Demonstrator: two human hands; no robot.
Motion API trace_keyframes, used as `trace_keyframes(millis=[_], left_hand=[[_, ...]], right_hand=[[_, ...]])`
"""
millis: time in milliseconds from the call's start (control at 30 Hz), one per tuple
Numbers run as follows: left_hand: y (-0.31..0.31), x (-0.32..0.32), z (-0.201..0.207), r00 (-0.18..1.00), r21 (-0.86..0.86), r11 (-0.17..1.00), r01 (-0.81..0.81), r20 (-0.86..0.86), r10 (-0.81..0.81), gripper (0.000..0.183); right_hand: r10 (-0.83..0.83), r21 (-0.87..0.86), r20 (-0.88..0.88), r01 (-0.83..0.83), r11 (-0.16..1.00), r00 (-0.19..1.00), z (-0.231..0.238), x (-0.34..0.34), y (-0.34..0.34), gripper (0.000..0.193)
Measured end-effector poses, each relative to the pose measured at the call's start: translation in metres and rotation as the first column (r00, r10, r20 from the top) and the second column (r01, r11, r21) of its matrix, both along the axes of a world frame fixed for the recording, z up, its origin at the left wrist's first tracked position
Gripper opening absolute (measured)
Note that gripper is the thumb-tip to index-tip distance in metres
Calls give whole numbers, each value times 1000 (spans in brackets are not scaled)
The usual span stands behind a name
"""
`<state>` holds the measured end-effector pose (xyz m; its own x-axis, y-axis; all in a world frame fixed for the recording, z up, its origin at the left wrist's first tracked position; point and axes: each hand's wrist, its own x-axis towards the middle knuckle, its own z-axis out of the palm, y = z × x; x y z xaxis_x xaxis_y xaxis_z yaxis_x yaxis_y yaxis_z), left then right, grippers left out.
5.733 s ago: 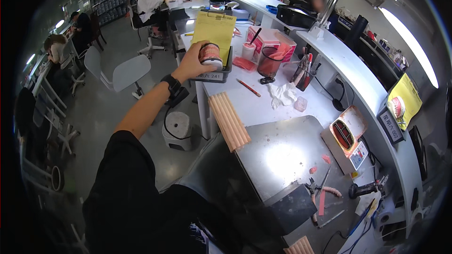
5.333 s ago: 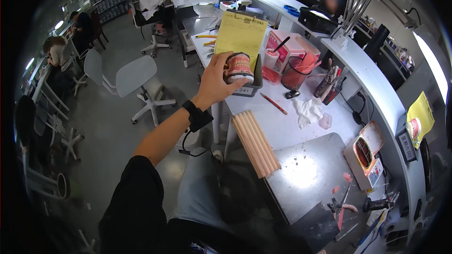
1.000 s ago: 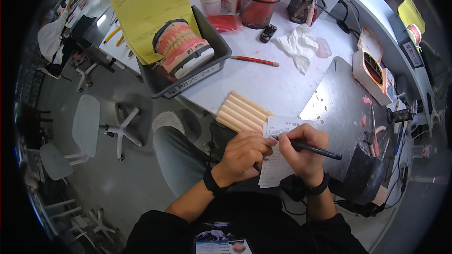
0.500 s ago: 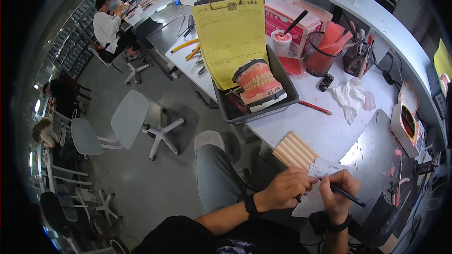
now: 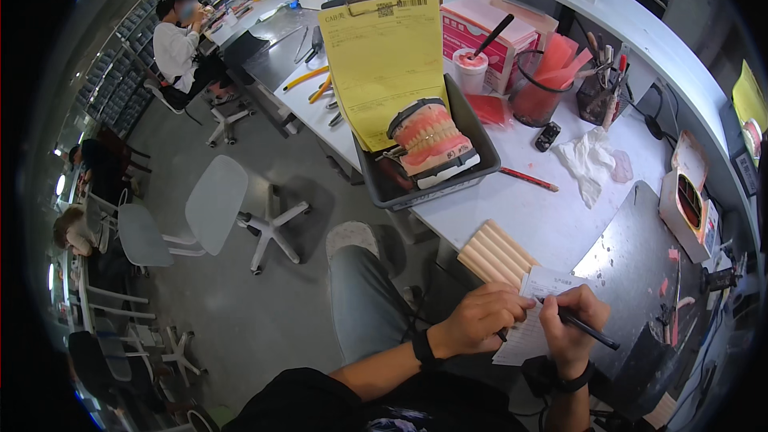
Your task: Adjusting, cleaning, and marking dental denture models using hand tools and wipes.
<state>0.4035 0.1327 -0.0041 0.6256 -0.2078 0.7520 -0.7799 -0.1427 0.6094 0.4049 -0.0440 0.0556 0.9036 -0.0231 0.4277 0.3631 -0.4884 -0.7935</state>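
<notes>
My right hand (image 5: 574, 326) is closed around a black pen (image 5: 589, 328), its tip at the upper part of a white printed form (image 5: 552, 278). My left hand (image 5: 480, 322) lies curled on the form's left edge, thumb near the pen tip. A small black piece, seemingly the pen's cap (image 5: 502, 335), pokes out beneath its fingers. Under the paper is a ridged, tan wooden block (image 5: 498, 253) at the bench edge. Beyond it, a grey tray (image 5: 438, 196) holds a denture model (image 5: 436, 142) with pink gums, against a yellow sheet (image 5: 384, 64) on a clipboard.
Behind the tray stand a white cup (image 5: 470, 72), a pink box (image 5: 488, 36) and a mesh holder (image 5: 532, 104) of pink sheets. A red pencil (image 5: 528, 179) and crumpled tissue (image 5: 588, 164) lie nearer. An office chair (image 5: 216, 204) stands left; a person (image 5: 178, 44) sits farther off.
The whole view has shifted slightly, so the bench things sit a little farther left. Both hands keep nearly the same hold, with the pen still at the form.
</notes>
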Motion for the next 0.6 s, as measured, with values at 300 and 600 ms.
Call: trace_keyframes(millis=[300,600], left_hand=[[-10,3,2,998,-36,998,-53,16,53,34],[-8,3,-5,996,-23,997,-68,47,69,33]], right_hand=[[-55,9,-13,55,998,998,-1,-3,-2,22],[-9,11,-16,9,1000,1000,5,2,-1,21]])
